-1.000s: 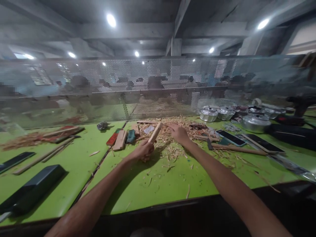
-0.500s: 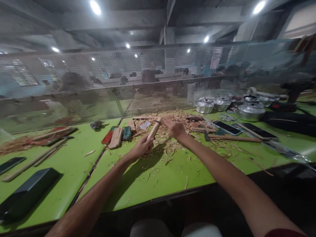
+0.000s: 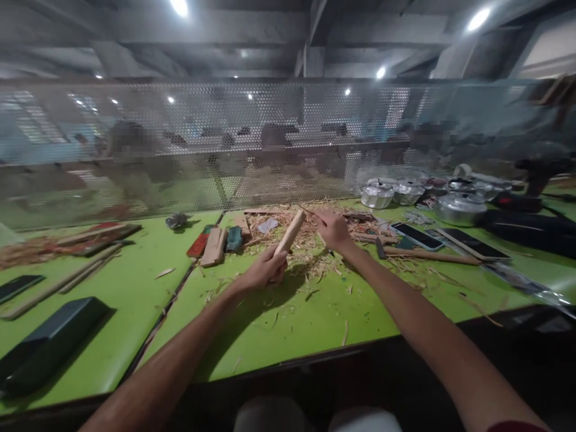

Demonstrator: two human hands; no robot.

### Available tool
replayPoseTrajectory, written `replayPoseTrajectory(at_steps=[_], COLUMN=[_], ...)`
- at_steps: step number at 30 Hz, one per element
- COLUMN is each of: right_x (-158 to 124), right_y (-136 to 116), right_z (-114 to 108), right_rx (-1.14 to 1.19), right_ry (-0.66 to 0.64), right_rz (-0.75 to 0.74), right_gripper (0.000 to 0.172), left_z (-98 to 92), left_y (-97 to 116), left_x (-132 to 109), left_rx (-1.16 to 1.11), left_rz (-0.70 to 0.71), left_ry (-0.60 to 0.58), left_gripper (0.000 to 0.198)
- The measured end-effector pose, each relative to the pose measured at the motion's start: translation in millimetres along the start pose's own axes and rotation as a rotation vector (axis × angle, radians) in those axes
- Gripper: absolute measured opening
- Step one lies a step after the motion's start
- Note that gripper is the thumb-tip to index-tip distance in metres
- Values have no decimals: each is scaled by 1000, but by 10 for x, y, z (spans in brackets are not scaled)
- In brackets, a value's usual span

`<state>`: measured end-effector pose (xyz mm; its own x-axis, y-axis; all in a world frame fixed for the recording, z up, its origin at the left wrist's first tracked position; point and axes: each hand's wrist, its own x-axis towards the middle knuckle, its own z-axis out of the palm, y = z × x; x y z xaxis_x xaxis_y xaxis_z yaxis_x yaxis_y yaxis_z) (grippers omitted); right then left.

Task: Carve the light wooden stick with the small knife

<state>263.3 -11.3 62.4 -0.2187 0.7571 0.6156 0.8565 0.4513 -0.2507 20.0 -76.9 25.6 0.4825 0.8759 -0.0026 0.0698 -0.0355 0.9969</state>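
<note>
My left hand (image 3: pixel 266 267) is wrapped round the lower end of a pale wooden stick (image 3: pixel 290 231), which tilts up and away to the right. Just right of the stick's top, my right hand (image 3: pixel 333 229) is closed on a knife (image 3: pixel 308 210). Its thin blade points left, near the stick's upper end, and the fingers hide most of its handle. Whether blade and wood touch, I cannot tell. Beneath both hands, curled wood shavings (image 3: pixel 317 264) lie on the green table (image 3: pixel 270 336).
Left of the hands are a wooden block (image 3: pixel 213 246) and a dark green case (image 3: pixel 54 342). To the right lie a hammer (image 3: pixel 427 255), a phone (image 3: pixel 417 236) and a dark tablet-like device (image 3: pixel 472 244). Metal pots (image 3: pixel 461 208) stand behind, before a perforated screen (image 3: pixel 270 168).
My right hand has moved slightly right, drawing the knife off the stick's top side. The left hand still grips the stick, now a little further right. The view has shifted slightly.
</note>
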Motion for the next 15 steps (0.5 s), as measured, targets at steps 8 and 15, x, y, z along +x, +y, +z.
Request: replayPoseTrajectory(at_steps=[8,15], right_x=[-102,-76], right_y=[-114,-32], right_z=[79,121], right_rx=[-121,-276], right_ry=[-162,-210], right_rz=[-56,-90], right_gripper=[50,51], left_z=[7,-3], left_y=[-73,-33], left_x=[68,91], left_rx=[38,89], left_rz=[22,35], left_ry=[81,87], left_gripper=[30,27])
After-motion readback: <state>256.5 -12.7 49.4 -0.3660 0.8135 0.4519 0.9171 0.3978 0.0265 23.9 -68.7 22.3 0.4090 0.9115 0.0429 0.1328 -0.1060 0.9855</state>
